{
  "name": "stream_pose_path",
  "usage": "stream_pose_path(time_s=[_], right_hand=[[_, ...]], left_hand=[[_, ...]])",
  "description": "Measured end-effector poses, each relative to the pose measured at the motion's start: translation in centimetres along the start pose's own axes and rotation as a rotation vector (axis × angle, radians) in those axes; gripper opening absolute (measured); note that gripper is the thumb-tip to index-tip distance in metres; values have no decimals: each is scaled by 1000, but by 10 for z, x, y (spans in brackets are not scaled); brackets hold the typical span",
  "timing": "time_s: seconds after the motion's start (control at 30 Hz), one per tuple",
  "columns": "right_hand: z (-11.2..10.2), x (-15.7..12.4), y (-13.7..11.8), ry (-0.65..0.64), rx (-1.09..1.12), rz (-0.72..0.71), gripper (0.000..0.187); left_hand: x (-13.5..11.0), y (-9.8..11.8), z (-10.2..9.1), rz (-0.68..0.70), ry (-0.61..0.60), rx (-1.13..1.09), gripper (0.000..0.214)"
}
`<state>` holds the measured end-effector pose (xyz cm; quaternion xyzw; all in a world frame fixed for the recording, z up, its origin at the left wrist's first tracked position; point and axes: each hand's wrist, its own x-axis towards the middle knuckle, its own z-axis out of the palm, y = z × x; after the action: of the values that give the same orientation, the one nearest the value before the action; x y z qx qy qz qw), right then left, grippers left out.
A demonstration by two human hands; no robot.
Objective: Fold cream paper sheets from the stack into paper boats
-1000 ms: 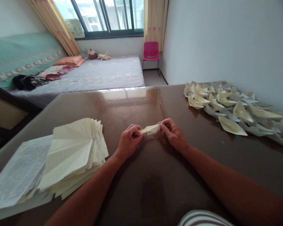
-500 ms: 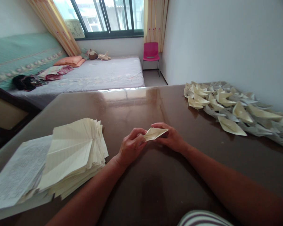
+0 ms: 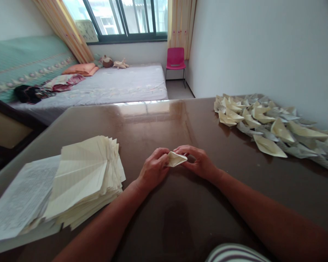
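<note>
A small cream paper boat [image 3: 177,159] is held low over the brown table between my two hands. My left hand [image 3: 157,165] is closed on its left end, fingers pinched and partly covering it. My right hand [image 3: 198,160] curves round the other end, with the fingers behind the paper and the thumb near its right point. Those right fingertips are partly hidden, but they appear to touch the boat.
A thick stack of cream lined sheets [image 3: 82,174] lies at left, beside printed white sheets [image 3: 27,193]. Many folded paper boats [image 3: 269,145] are heaped at right against the wall. Beyond the glossy table [image 3: 153,127] stand a bed [image 3: 131,82] and a pink chair [image 3: 175,58].
The paper boat has turned and shows shorter, its right point drawn leftward. My right hand has shifted slightly, its fingers now closer to my left hand.
</note>
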<state>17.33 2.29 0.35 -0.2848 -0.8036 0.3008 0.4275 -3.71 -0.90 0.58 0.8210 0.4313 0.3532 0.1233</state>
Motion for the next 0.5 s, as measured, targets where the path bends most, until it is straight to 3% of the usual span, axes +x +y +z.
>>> stream_pose_path(time_s=[0.13, 0.23, 0.37, 0.5], right_hand=[[-5, 1, -7, -34, -228, -163, 40], [-7, 1, -10, -145, -384, -217, 30], [-6, 1, -2, -137, -357, -131, 12], [-5, 1, 10, -97, -165, -14, 16]], left_hand=[[2, -1, 0, -19, -68, 35, 18], [3, -3, 0, -62, -131, 78, 15], [3, -7, 0, -90, -174, 75, 17], [4, -12, 0, -146, -152, -28, 15]])
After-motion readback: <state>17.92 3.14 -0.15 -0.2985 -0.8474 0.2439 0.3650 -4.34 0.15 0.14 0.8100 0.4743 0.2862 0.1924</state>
